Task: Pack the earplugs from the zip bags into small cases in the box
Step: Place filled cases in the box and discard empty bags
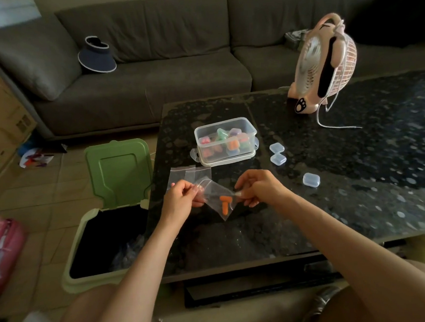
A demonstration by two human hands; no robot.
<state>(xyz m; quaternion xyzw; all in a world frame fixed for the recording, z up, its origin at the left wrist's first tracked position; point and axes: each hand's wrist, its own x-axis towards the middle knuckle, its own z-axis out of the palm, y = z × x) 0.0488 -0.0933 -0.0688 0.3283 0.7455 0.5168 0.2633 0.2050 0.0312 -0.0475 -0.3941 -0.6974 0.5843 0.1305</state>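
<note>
Both hands up over worktop [336, 202]: left hand [181, 197] and right hand [258, 186] pinching zip bag [215, 198], orange earplugs [225, 203] inside. Clear box [226, 142] of coloured cases further back.

The near strip of the desk [263, 233] lies open, as does its wide right side. Ahead, the clear box [253, 142] blocks the middle, with flat zip bags [189, 172] just left of it (lying low) and three small cases [278, 159] scattered to its right. The fan [323, 63] and its cord [330, 125] occupy the far edge. The raised lid [119, 170] of the bin [73, 248] walls the left side.
</note>
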